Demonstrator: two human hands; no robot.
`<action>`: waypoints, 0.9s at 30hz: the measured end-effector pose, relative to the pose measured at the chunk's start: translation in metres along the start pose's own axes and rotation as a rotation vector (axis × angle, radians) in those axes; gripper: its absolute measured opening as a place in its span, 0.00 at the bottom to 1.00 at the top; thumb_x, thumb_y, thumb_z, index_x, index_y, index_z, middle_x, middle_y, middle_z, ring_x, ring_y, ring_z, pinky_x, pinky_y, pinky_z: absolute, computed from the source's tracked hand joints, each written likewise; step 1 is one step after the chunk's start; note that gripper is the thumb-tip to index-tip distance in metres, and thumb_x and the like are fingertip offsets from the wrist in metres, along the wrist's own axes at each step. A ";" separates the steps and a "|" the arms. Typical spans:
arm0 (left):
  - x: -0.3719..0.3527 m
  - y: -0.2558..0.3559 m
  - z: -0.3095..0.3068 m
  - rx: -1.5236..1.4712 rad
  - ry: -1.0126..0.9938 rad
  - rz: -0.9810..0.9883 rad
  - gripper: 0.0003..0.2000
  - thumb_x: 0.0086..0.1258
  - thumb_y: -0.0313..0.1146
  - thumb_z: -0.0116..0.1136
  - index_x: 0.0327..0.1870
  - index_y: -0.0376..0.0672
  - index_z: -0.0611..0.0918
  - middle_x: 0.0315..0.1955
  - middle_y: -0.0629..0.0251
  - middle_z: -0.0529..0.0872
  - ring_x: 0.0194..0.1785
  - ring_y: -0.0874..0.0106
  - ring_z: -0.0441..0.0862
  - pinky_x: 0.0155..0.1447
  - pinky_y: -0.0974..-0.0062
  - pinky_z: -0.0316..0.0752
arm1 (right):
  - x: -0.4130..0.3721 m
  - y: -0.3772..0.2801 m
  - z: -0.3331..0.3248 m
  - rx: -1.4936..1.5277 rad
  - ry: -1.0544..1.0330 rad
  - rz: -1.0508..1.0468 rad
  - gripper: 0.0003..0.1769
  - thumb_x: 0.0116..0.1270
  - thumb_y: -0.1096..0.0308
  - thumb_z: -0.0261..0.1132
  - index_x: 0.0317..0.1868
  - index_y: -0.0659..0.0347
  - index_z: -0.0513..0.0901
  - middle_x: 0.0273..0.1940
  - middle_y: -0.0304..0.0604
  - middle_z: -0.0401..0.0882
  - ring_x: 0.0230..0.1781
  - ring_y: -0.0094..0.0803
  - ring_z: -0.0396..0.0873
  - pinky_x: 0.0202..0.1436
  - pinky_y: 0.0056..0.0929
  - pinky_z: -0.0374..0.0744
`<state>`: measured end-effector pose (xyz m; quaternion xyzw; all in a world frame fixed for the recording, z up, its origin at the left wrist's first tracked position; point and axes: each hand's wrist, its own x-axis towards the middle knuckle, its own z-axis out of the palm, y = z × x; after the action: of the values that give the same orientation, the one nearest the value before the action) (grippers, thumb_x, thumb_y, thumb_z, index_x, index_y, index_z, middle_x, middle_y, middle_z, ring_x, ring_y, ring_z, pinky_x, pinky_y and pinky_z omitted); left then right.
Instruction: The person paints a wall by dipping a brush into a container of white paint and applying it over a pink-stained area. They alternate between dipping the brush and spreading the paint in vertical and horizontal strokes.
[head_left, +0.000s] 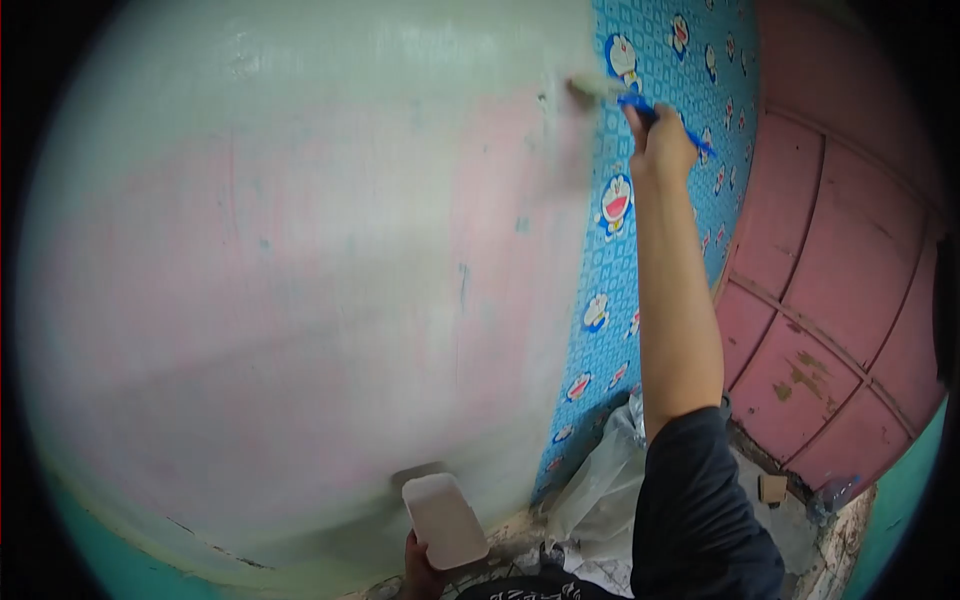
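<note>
My right hand (665, 145) grips a paintbrush (640, 104) by its blue handle, arm stretched up to the wall. Its pale bristles rest at the wall where the painted part meets the blue cartoon wallpaper (612, 260). Low in the view, my left hand (422, 570) holds a whitish rectangular plastic tub (445, 522) by its side, fingers wrapped on the edge. The tub's inside looks pale, like thin paint. Whitish paint covers much of the wall (330, 300), with pink and greenish patches showing through.
To the right stands a pink panelled door (800, 250) with flaked paint. Crumpled clear plastic sheeting (605, 490) lies along the wall's foot. A small piece of cardboard (772, 489) and a clear plastic bottle (835, 495) lie on the floor near the door.
</note>
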<state>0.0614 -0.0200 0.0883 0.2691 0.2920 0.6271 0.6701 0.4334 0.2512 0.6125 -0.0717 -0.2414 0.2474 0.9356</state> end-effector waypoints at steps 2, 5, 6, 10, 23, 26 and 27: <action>-0.002 0.003 0.007 -0.017 0.016 -0.024 0.32 0.69 0.44 0.54 0.71 0.39 0.67 0.60 0.56 0.79 0.63 0.58 0.82 0.64 0.58 0.81 | -0.007 0.018 -0.021 -0.103 0.035 -0.016 0.11 0.66 0.81 0.63 0.46 0.79 0.72 0.48 0.56 0.79 0.40 0.41 0.87 0.41 0.31 0.93; 0.001 -0.004 -0.008 0.007 -0.004 -0.063 0.32 0.68 0.44 0.54 0.71 0.39 0.67 0.60 0.55 0.80 0.62 0.58 0.82 0.64 0.57 0.81 | -0.037 0.048 -0.086 -0.140 0.046 0.015 0.05 0.68 0.81 0.62 0.41 0.76 0.76 0.43 0.52 0.82 0.35 0.39 0.86 0.40 0.31 0.91; 0.003 -0.006 -0.013 0.020 -0.021 -0.071 0.32 0.68 0.43 0.54 0.71 0.39 0.68 0.60 0.54 0.80 0.62 0.57 0.82 0.64 0.56 0.82 | -0.054 0.057 -0.122 -0.185 0.005 0.038 0.04 0.68 0.81 0.62 0.40 0.73 0.76 0.42 0.50 0.82 0.33 0.37 0.86 0.39 0.30 0.90; -0.005 0.008 0.016 -0.062 -0.061 -0.056 0.31 0.67 0.43 0.54 0.71 0.39 0.68 0.58 0.55 0.81 0.59 0.57 0.84 0.61 0.55 0.83 | -0.160 0.076 -0.247 -0.376 0.175 0.251 0.04 0.68 0.79 0.65 0.39 0.67 0.77 0.38 0.46 0.81 0.33 0.34 0.84 0.38 0.31 0.89; 0.001 -0.019 -0.022 -0.070 -0.004 -0.110 0.29 0.74 0.44 0.56 0.73 0.43 0.70 0.58 0.53 0.84 0.56 0.53 0.86 0.55 0.50 0.86 | -0.034 -0.035 -0.060 -0.765 -0.539 -0.699 0.08 0.67 0.70 0.74 0.43 0.64 0.86 0.36 0.43 0.89 0.36 0.28 0.86 0.43 0.26 0.81; 0.002 -0.031 -0.024 -0.056 0.051 -0.005 0.28 0.77 0.44 0.53 0.73 0.42 0.69 0.58 0.52 0.84 0.56 0.53 0.86 0.55 0.49 0.86 | 0.012 -0.033 -0.004 -0.760 -0.741 -1.017 0.09 0.67 0.72 0.74 0.46 0.60 0.87 0.40 0.46 0.90 0.37 0.31 0.88 0.43 0.27 0.81; 0.004 -0.035 -0.021 -0.060 0.064 0.039 0.27 0.78 0.44 0.52 0.74 0.41 0.69 0.58 0.52 0.84 0.57 0.53 0.86 0.54 0.49 0.86 | 0.023 -0.032 0.002 -0.719 -0.812 -1.087 0.09 0.67 0.72 0.73 0.47 0.59 0.87 0.42 0.47 0.91 0.37 0.33 0.89 0.43 0.28 0.82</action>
<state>0.0704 -0.0189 0.0484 0.2345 0.2890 0.6568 0.6558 0.4638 0.2347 0.6325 -0.1465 -0.6330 -0.3341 0.6828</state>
